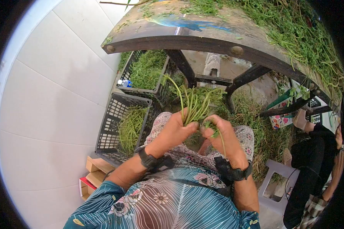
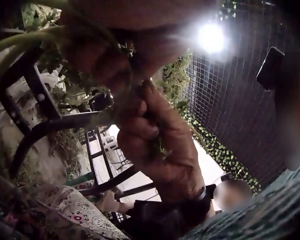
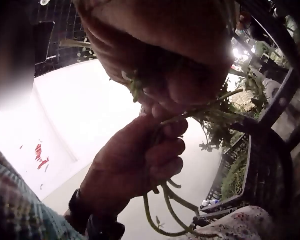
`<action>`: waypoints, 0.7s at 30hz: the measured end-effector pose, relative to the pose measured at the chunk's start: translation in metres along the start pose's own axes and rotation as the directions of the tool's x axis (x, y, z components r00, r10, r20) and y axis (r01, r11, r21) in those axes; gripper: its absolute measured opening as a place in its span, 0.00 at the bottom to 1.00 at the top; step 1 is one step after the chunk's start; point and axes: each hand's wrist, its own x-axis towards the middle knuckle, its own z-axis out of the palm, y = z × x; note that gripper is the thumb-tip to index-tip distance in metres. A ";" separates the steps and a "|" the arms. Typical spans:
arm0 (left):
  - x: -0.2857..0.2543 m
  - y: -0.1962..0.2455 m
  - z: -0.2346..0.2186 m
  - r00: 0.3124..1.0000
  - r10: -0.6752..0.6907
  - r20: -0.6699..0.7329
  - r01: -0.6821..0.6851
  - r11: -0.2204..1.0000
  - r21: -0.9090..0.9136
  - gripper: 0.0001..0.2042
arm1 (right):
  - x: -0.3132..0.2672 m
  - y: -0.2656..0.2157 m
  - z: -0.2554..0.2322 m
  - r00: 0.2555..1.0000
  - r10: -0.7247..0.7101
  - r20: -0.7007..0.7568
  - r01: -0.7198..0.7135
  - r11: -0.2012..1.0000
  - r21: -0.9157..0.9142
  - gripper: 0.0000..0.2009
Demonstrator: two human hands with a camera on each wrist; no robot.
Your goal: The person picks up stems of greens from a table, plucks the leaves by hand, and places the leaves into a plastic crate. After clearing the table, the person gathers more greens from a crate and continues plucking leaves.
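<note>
In the head view, my left hand (image 1: 176,129) grips a bunch of long green stems (image 1: 195,109) over my lap, the stems fanning up and away from me. Close beside it, my right hand (image 1: 224,134) holds a small leafy sprig (image 1: 211,125), with a thin stem trailing down across the palm side. The two hands meet at the thumbs and fingertips. The right wrist view has the left hand (image 3: 127,157) with curled fingers round the stems (image 3: 169,202), which bend out below it. Seen from the left wrist, the right hand (image 2: 165,140) has curled fingers around some green.
A wooden table (image 1: 206,42) heaped with greens (image 1: 298,34) stands ahead. To the left are a black crate (image 1: 103,133) of stems and another crate (image 1: 156,91) of leafy greens. Discarded greens (image 1: 271,147) cover the floor at right, near a plastic stool (image 1: 269,191) and another person (image 1: 313,164).
</note>
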 end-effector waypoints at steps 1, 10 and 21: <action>0.000 -0.002 0.000 0.999 0.044 -0.005 -0.043 0.997 0.069 0.12 | 0.000 -0.001 0.004 0.999 -0.043 -0.005 0.043 0.999 -0.005 0.11; 0.006 -0.006 0.001 0.999 0.048 -0.023 -0.051 0.980 -0.191 0.12 | -0.007 -0.032 0.020 0.952 -0.205 0.225 0.131 0.944 0.304 0.07; 0.002 -0.013 0.005 0.989 0.112 0.092 -0.099 0.986 -0.133 0.11 | 0.016 -0.012 0.005 0.979 0.186 -0.086 -0.121 0.864 0.488 0.12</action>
